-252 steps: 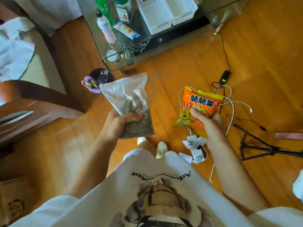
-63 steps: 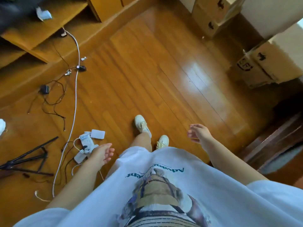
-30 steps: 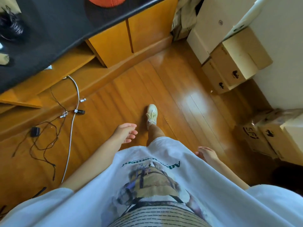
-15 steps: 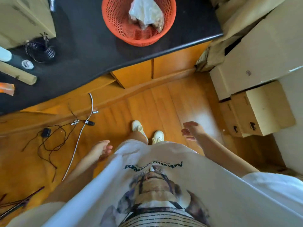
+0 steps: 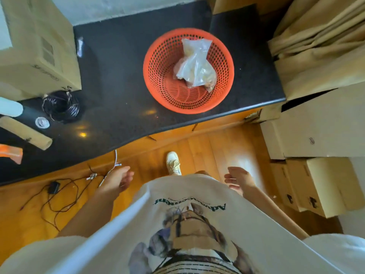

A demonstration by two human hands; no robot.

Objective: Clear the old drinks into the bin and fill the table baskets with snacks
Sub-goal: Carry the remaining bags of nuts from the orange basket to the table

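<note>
The shirt [image 5: 189, 224] print reads "Advancement", upside down. At twelve o'clock an orange basket [image 5: 158, 76] holds a clear bag [image 5: 194, 66]. Left hand [image 5: 116, 179] and right hand [image 5: 240, 179] hang loose, empty.

Clear snack bag [image 5: 195, 66] lying in orange basket [image 5: 158, 76].

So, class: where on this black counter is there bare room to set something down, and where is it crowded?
Bare room lies on the black counter between the cardboard box and the orange basket, and along its front edge. The left end is crowded: cable coil, cardboard tube, small lid.
</note>
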